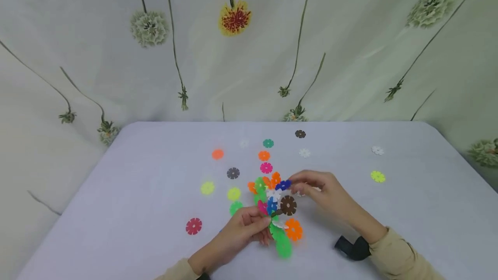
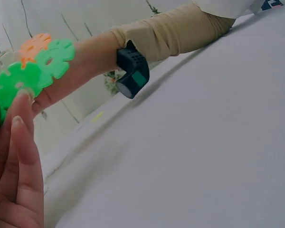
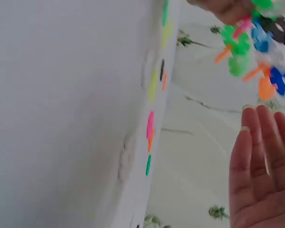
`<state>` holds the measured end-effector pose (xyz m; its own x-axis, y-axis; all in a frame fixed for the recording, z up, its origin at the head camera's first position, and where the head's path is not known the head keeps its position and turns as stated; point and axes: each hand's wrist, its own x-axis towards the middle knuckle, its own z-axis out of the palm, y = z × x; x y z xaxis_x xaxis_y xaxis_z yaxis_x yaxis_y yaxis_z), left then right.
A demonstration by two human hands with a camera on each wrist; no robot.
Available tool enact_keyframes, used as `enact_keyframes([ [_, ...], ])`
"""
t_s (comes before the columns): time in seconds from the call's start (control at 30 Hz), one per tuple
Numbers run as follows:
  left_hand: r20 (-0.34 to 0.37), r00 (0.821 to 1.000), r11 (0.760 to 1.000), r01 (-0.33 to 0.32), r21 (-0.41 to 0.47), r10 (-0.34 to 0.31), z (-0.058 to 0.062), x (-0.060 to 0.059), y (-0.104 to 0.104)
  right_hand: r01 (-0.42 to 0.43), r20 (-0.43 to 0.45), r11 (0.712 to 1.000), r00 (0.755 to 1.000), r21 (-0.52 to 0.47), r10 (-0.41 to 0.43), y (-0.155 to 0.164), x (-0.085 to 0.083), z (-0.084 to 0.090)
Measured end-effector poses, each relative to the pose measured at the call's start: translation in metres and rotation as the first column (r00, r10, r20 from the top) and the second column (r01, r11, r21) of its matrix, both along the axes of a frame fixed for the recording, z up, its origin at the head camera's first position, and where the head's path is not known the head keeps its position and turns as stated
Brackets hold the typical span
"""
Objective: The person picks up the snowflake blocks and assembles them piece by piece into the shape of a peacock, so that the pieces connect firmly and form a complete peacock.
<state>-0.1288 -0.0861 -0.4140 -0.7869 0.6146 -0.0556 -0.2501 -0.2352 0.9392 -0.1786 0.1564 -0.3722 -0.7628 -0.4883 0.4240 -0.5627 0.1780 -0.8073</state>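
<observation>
My left hand [image 1: 250, 226] pinches a cluster of interlocking plastic discs [image 1: 272, 204] between thumb and fingers, above the table. Notched, flower-like discs in green, orange, white, pink, blue and brown make up the cluster. In the left wrist view a bright green disc [image 2: 20, 84] rises right at the fingertips. At the cluster's upper right sits a dark blue disc [image 1: 283, 185], and the fingertips of my right hand [image 1: 323, 187] are right beside it. The right wrist view has those fingers [image 3: 259, 147] nearly straight, just below the dark blue disc; the thumb is hidden there.
Loose discs lie scattered across the white table [image 1: 136, 176], among them a red one [image 1: 193, 226], a grey one [image 1: 233, 173], an orange one [image 1: 218, 154] and a yellow one [image 1: 378, 176]. A black wrist device [image 1: 353, 248] sits at the right sleeve. Flower-patterned fabric [image 1: 233, 77] hangs behind.
</observation>
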Motion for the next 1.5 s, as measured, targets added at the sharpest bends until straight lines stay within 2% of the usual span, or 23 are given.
enact_keyframes([
  [0.1, 0.061, 0.992, 0.994, -0.111, 0.014, 0.11, 0.0, 0.001, -0.002, 0.141, 0.078, 0.981, 0.985, 0.131, -0.152, 0.008, -0.018, 0.001],
  [0.17, 0.094, 0.981, 0.985, -0.174, 0.013, 0.172, 0.0, 0.002, -0.003, 0.192, 0.077, 0.94, 0.972, 0.281, -0.222, 0.011, -0.027, -0.002],
  [0.2, 0.101, 0.976, 0.981, -0.196, 0.009, 0.194, 0.0, 0.002, -0.004, 0.195, 0.073, 0.91, 0.969, 0.367, -0.237, 0.011, -0.03, -0.004],
  [0.3, 0.09, 0.972, 0.976, -0.219, 0.001, 0.218, -0.001, 0.002, -0.003, 0.123, 0.047, 0.842, 0.984, 0.525, -0.173, 0.011, -0.032, -0.01],
  [0.4, 0.033, 0.98, 0.98, -0.197, -0.018, 0.198, 0.0, 0.002, -0.001, 0.084, 0.044, 0.824, 0.99, 0.56, -0.13, 0.011, -0.03, -0.014],
  [0.43, 0.003, 0.982, 0.982, -0.186, -0.026, 0.187, 0.0, 0.002, -0.001, 0.083, 0.04, 0.827, 0.991, 0.557, -0.127, 0.012, -0.029, -0.014],
  [0.53, -0.082, 0.984, 0.986, -0.162, -0.046, 0.158, 0.002, 0.001, -0.001, 0.085, 0.047, 0.836, 0.99, 0.542, -0.131, 0.012, -0.027, -0.013],
  [0.6, -0.109, 0.983, 0.986, -0.157, -0.054, 0.15, 0.003, 0.002, -0.001, 0.08, 0.053, 0.843, 0.991, 0.531, -0.127, 0.011, -0.026, -0.013],
  [0.67, -0.105, 0.983, 0.986, -0.157, -0.053, 0.151, 0.003, 0.002, -0.002, 0.068, 0.057, 0.856, 0.992, 0.513, -0.113, 0.011, -0.026, -0.014],
  [0.73, -0.08, 0.985, 0.987, -0.154, -0.046, 0.15, 0.003, 0.002, -0.003, 0.047, 0.09, 0.885, 0.991, 0.463, -0.1, 0.01, -0.024, -0.014],
  [0.8, -0.053, 0.987, 0.987, -0.155, -0.04, 0.153, 0.003, 0.003, -0.003, 0.028, 0.133, 0.933, 0.988, 0.36, -0.081, 0.009, -0.022, -0.012],
  [0.87, -0.041, 0.988, 0.988, -0.153, -0.03, 0.151, 0.002, 0.002, -0.002, 0.021, 0.171, 0.978, 0.984, 0.205, -0.057, 0.009, -0.018, -0.008],
  [0.93, -0.032, 0.988, 0.988, -0.15, -0.035, 0.149, 0.002, 0.002, -0.002, 0.008, 0.184, 0.999, 0.983, 0.043, -0.015, 0.008, -0.013, -0.002],
  [1.0, -0.028, 0.989, 0.988, -0.149, -0.041, 0.148, 0.002, 0.002, -0.002, -0.02, 0.144, 0.997, 0.989, -0.079, 0.031, 0.005, -0.006, 0.002],
  [1.07, -0.027, 0.99, 0.989, -0.142, -0.05, 0.141, 0.002, 0.002, -0.001, -0.054, 0.09, 0.989, 0.994, -0.14, 0.067, 0.002, -0.001, 0.005],
  [1.23, -0.021, 0.99, 0.987, -0.144, -0.077, 0.143, 0.004, 0.002, 0.0, -0.115, 0.002, 0.979, 0.993, -0.167, 0.117, -0.004, 0.006, 0.008],
  [1.5, -0.002, 0.99, 0.987, -0.144, -0.078, 0.144, 0.006, 0.002, 0.0, -0.112, 0.002, 0.977, 0.993, -0.179, 0.114, -0.005, 0.006, 0.006],
])
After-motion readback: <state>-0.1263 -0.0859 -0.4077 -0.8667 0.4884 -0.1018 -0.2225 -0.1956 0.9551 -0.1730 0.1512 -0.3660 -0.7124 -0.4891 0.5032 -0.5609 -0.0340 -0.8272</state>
